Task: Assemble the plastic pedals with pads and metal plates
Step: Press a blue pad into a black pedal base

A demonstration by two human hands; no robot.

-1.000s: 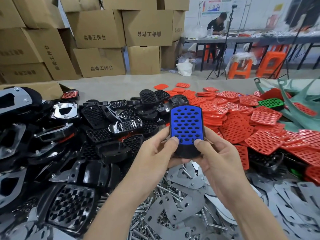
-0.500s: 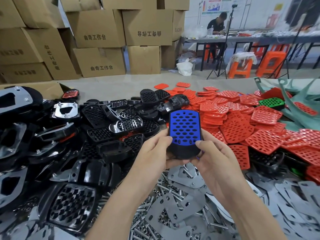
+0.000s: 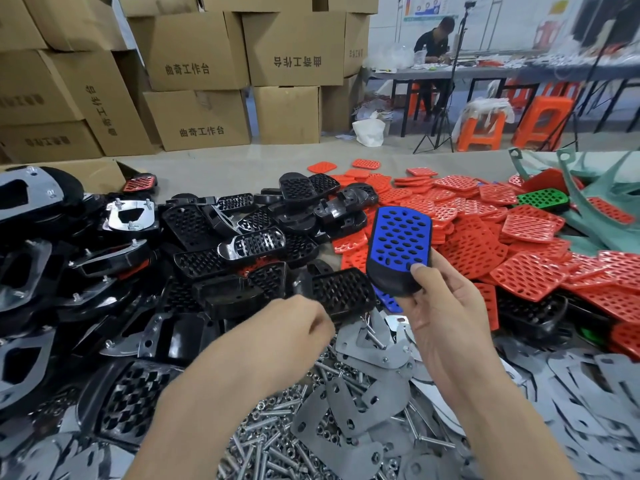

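Head view: the right hand (image 3: 440,323) clamps thumb and fingers on a black pedal (image 3: 391,283), its blue pad (image 3: 398,240) seated, just above the heap of metal plates (image 3: 363,403), while the left hand (image 3: 294,327) hovers curled over that heap, its grasp hidden, so fetching a plate seems next.

Single head-worn wide-angle view, looking forward and down.
The camera sits close above the parts-strewn surface (image 3: 207,178) filling the lower frame; distant cardboard boxes (image 3: 197,46) occupy the upper left.
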